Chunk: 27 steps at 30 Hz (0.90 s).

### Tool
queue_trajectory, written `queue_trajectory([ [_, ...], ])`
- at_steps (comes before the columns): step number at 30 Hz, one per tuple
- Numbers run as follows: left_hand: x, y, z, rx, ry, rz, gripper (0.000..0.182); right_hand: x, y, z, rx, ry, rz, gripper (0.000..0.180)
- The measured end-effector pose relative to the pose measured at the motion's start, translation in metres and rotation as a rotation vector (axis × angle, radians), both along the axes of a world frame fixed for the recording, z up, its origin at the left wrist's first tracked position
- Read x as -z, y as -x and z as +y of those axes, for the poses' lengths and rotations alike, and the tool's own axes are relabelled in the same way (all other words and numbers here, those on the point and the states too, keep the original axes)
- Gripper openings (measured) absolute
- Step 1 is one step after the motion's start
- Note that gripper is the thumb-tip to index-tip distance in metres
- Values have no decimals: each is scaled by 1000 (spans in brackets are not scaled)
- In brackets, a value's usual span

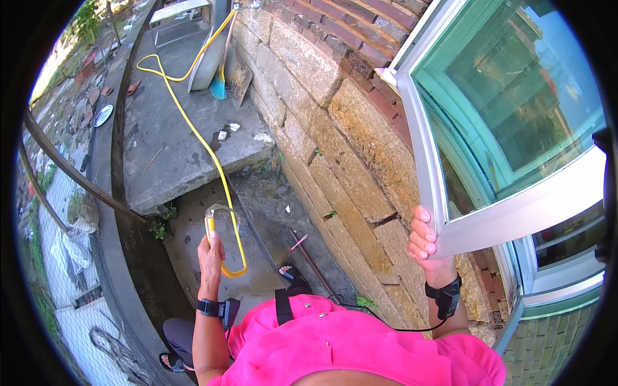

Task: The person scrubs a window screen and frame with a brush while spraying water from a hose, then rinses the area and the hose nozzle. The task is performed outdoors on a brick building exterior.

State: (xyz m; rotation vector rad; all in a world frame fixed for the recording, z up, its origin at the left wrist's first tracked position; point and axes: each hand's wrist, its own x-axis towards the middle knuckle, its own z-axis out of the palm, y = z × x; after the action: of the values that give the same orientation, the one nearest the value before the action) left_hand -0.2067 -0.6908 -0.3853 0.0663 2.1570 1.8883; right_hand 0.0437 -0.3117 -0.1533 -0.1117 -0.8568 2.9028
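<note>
My left hand (pixel 211 253) grips a yellow hose (pixel 203 135) close to its open end, which points up and away from me. Clear water (pixel 223 207) arcs out of that end. From my hand the hose bends down in a loop and runs back across the concrete. On the right, my right hand (pixel 427 243) has its fingers curled around the lower corner of a metal window frame (pixel 434 212). The window swings outward from the wall, and its glass pane (pixel 507 96) reflects sky and green window parts.
A stone wall (pixel 338 144) with brick above runs along the right. Ahead rises a concrete ledge (pixel 178 159); on it are a blue-bristled broom (pixel 218 89) and a wheelbarrow-like grey tub (pixel 200 67). A tap (pixel 248 6) is at the top. A curved pole (pixel 82 173) and netting stand left.
</note>
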Motion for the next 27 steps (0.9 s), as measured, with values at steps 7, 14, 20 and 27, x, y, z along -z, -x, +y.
queue_trajectory([
  [7,-5,15,9,48,51,36,47,3,-1,19,-94,-35,52,52],
  [14,-3,22,26,23,3,-36,48,0,2,17,-117,14,88,43],
  [20,-7,26,29,53,25,-32,44,-3,1,15,-91,42,53,40],
  [27,-4,28,33,46,21,-27,45,-7,-8,32,-129,66,23,41],
])
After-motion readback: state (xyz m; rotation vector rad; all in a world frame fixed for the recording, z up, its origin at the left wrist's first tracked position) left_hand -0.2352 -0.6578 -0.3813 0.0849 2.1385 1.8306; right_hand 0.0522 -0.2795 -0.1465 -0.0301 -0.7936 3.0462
